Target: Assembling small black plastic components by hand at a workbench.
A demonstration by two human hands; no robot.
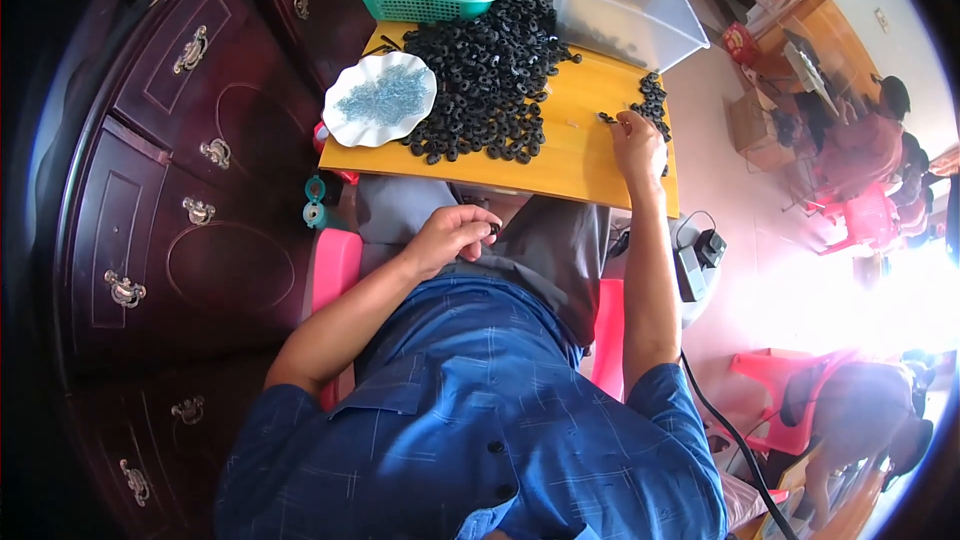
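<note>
My left hand [452, 242] is over my lap, its thumb and fingers closed on a small black ring-like piece [494, 229]. At the right side of the yellow table [585, 155], my right hand [640, 148] pinches another small black piece [606, 117] at its fingertips. Right beside that hand lies a small cluster of black pieces [652, 98]. A large heap of black ring-like pieces [480, 80] covers the table's middle. Left of the heap, a white scalloped plate [340, 125] holds many tiny, thin, bluish-clear bits, too small to name.
A green mesh basket [420, 7] of black pieces stands at the far left, and a clear plastic bin [640, 5] at the far right. Dark wooden drawers [190, 160] line my left. A power adapter [700, 260] sits to my right. Other people sit farther right.
</note>
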